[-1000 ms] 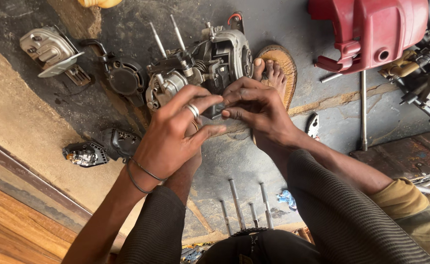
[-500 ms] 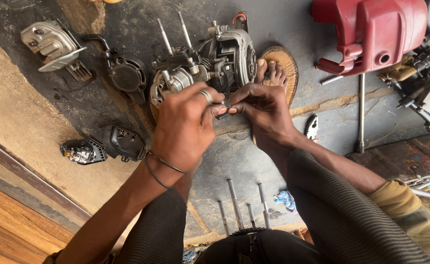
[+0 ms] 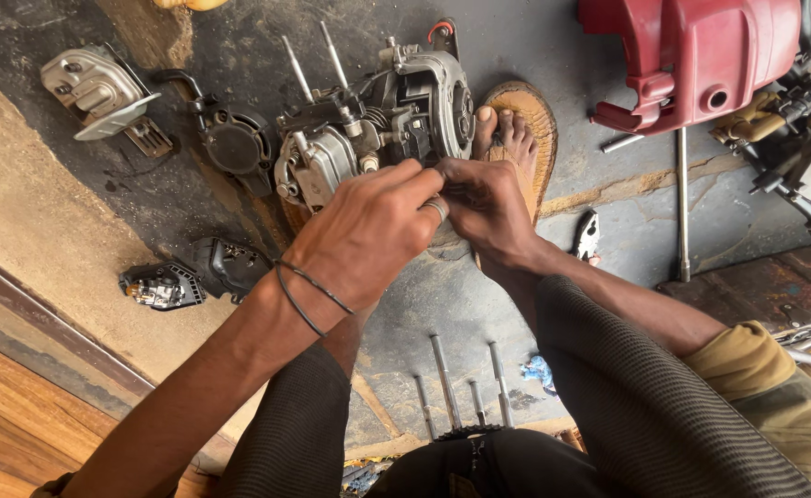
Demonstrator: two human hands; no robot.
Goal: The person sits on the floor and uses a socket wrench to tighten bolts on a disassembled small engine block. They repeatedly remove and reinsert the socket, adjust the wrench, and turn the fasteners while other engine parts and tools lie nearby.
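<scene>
While both hands pinch something hidden at the engine (image 3: pixel 378 129), red cover (image 3: pixel 691 55) lies well apart.

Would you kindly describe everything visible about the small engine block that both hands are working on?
The small engine is a grey metal block, grimy and partly stripped, lying on the stained concrete floor. A round finned housing faces right, a lighter silver cover sits at its lower left, and two thin studs stick up from its top. A sandalled foot rests against its right side. The left hand and right hand meet at its lower edge, fingers pinched together on something too small to make out.
</scene>
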